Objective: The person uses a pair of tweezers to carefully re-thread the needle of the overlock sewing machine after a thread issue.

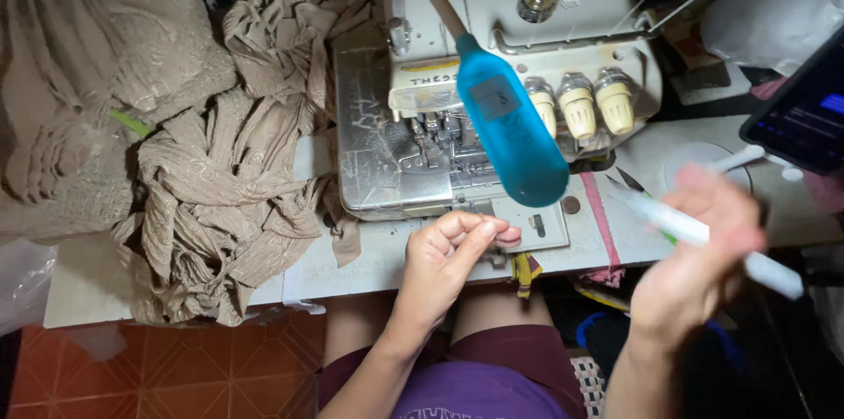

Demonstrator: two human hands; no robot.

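R hand (694, 269) gripping white tube (703, 234), blurred | L hand (448, 252) curled, empty, by overlock machine (492, 76) | tan fabric (220, 190) left

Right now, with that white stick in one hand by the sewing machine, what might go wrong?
The right hand holds a blurred white tool; it could perhaps knock the dark screen close beside it. The left hand rests curled by the sewing machine, near its needle area, where fingers might be caught. The heaped tan fabric could slide off the table edge.

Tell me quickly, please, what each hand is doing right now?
Left hand: fingers curled shut at the sewing machine's front edge; anything pinched cannot be told.
Right hand: closed on a white pen-like tool, motion-blurred.
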